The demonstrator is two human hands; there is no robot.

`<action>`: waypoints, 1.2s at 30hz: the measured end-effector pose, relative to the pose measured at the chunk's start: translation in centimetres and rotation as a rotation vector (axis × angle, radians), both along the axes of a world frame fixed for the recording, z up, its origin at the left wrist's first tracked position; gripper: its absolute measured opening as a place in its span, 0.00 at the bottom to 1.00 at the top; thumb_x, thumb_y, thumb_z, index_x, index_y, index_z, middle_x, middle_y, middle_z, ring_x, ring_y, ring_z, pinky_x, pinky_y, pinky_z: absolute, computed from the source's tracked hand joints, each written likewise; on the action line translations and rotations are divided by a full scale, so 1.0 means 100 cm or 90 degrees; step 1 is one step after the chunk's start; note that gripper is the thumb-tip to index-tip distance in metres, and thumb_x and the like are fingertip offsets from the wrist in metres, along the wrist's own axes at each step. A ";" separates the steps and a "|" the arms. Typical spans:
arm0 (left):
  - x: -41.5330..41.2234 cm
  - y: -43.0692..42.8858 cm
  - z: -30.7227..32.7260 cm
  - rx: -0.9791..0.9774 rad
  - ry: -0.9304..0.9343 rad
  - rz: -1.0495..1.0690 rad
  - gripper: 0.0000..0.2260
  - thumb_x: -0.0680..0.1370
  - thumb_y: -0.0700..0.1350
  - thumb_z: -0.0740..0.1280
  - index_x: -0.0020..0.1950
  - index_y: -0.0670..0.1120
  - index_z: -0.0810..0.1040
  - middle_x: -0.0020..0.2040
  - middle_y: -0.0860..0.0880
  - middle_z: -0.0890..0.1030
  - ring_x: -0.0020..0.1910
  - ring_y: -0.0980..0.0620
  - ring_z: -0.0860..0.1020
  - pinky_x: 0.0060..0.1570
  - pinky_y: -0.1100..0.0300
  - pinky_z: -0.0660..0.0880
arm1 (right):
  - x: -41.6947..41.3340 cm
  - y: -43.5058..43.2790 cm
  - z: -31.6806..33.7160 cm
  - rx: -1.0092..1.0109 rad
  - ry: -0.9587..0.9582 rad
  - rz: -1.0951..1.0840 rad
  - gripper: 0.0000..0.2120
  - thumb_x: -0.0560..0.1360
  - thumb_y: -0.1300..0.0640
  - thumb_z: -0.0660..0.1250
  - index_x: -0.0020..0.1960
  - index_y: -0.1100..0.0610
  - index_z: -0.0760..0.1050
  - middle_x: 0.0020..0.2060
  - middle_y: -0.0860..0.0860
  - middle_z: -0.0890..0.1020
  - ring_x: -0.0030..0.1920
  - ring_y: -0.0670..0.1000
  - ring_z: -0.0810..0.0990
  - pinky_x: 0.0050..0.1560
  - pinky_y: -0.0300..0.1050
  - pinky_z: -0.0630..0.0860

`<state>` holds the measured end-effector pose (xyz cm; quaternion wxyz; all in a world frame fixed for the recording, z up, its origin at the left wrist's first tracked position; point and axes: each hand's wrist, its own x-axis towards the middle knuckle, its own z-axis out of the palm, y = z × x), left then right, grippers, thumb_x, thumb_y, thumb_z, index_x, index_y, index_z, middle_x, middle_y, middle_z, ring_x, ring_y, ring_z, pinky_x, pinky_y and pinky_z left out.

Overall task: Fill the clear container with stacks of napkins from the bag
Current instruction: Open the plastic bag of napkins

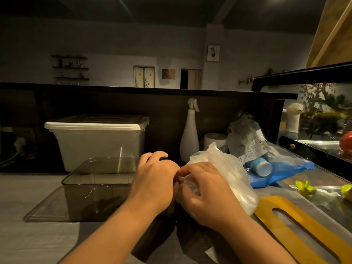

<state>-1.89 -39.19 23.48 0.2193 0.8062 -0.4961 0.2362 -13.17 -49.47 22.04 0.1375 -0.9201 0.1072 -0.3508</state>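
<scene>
Clear plastic bag w/ white napkins, crumpled, pinched by both hands.

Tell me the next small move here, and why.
Probably pull the gathered end of the plastic bag open. The right hand grips the bag, the left hand meets it at that end, the bag looks closed, and the clear container beside it holds no napkins yet.

Head-worn wide-angle view, forward and down, close above left hand and right hand.
</scene>
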 end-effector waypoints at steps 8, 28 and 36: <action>-0.017 -0.003 -0.022 -0.078 0.187 -0.241 0.22 0.78 0.63 0.58 0.71 0.68 0.60 0.70 0.59 0.68 0.68 0.61 0.66 0.66 0.55 0.71 | -0.018 -0.008 0.014 -0.097 -0.262 -0.016 0.05 0.73 0.54 0.62 0.46 0.50 0.76 0.44 0.41 0.76 0.49 0.44 0.73 0.50 0.36 0.70; -0.004 -0.022 -0.017 -0.193 -0.017 -0.150 0.12 0.74 0.31 0.68 0.50 0.48 0.76 0.48 0.51 0.75 0.40 0.54 0.75 0.35 0.62 0.76 | -0.015 -0.020 0.006 0.119 0.000 -0.160 0.25 0.75 0.51 0.67 0.70 0.43 0.64 0.67 0.42 0.67 0.66 0.47 0.65 0.66 0.45 0.66; 0.004 -0.007 -0.023 -0.079 -0.102 -0.201 0.21 0.69 0.48 0.71 0.62 0.53 0.78 0.64 0.51 0.75 0.64 0.50 0.69 0.60 0.45 0.74 | -0.015 -0.020 0.007 -0.008 -0.020 -0.230 0.05 0.76 0.49 0.66 0.53 0.43 0.76 0.56 0.40 0.72 0.62 0.48 0.62 0.56 0.44 0.58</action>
